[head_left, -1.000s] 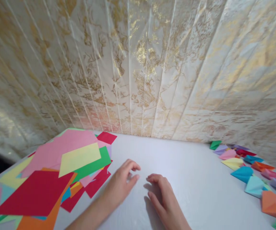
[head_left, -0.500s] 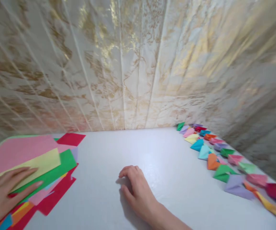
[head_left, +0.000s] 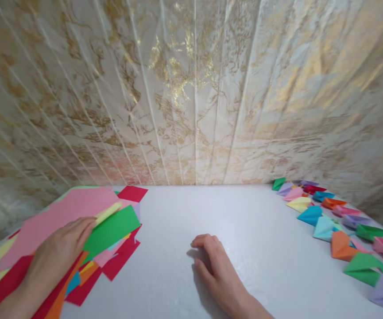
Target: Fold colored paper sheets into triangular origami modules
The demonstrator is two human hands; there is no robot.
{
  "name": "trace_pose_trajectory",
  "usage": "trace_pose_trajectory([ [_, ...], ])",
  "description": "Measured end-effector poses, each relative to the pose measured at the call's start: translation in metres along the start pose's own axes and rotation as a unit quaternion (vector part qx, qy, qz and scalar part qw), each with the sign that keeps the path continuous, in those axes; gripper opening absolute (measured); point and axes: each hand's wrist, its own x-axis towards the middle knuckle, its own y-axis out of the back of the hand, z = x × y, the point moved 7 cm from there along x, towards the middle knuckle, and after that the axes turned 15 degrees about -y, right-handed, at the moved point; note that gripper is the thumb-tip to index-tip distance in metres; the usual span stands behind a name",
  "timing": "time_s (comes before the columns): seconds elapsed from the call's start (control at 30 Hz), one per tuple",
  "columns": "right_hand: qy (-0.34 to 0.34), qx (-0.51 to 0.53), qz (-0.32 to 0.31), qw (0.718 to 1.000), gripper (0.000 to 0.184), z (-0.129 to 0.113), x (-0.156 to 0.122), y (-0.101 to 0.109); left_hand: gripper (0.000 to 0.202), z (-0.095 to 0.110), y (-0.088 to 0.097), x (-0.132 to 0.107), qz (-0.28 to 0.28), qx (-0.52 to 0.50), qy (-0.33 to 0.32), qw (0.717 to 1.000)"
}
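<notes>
My left hand [head_left: 56, 257] lies on a loose pile of coloured paper sheets [head_left: 58, 212] at the left of the white table [head_left: 244, 239]. Its fingers pinch the near edge of a yellow sheet [head_left: 109, 212], which tilts up off the green sheet [head_left: 113, 230] beneath it. My right hand [head_left: 216, 270] rests on the bare table in the middle, fingers loosely bent with their tips on the surface and nothing in them.
A row of several folded paper pieces [head_left: 337, 226] in many colours runs along the table's right side. A cream and gold curtain [head_left: 191, 88] hangs right behind the table. Red sheets [head_left: 120, 261] stick out of the pile's near edge.
My left hand left the table's middle, went onto the paper pile, and has now slid to the yellow sheet and tipped it up. My right hand has barely moved.
</notes>
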Motion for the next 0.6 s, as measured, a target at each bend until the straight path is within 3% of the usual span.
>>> trace_pose_trajectory([
  [0.07, 0.002, 0.02, 0.026, 0.999, 0.041, 0.004, 0.0, 0.002, 0.03, 0.035, -0.002, 0.001, 0.027, 0.008, -0.038, 0.999],
  [0.17, 0.014, 0.03, 0.071, 0.997, 0.055, 0.009, 0.002, 0.014, 0.022, 0.118, -0.024, 0.002, 0.029, -0.045, -0.156, 0.986],
  [0.23, 0.019, 0.024, 0.066, 0.997, 0.061, 0.011, 0.006, 0.026, 0.026, 0.173, -0.041, 0.0, 0.02, -0.095, -0.235, 0.967],
  [0.3, 0.008, 0.012, 0.027, 1.0, 0.057, 0.016, 0.01, 0.038, 0.029, 0.211, -0.053, -0.001, 0.015, -0.137, -0.276, 0.951],
  [0.37, -0.013, 0.004, -0.005, 1.0, 0.048, 0.024, 0.011, 0.051, 0.03, 0.232, -0.061, -0.001, 0.013, -0.169, -0.289, 0.942],
  [0.5, -0.04, 0.014, -0.022, 0.999, 0.053, 0.035, 0.001, 0.073, 0.027, 0.242, -0.071, 0.003, 0.006, -0.226, -0.299, 0.927],
  [0.6, -0.033, -0.027, -0.048, 0.998, 0.03, 0.032, -0.008, 0.076, 0.028, 0.243, -0.077, 0.007, -0.001, -0.255, -0.319, 0.913],
])
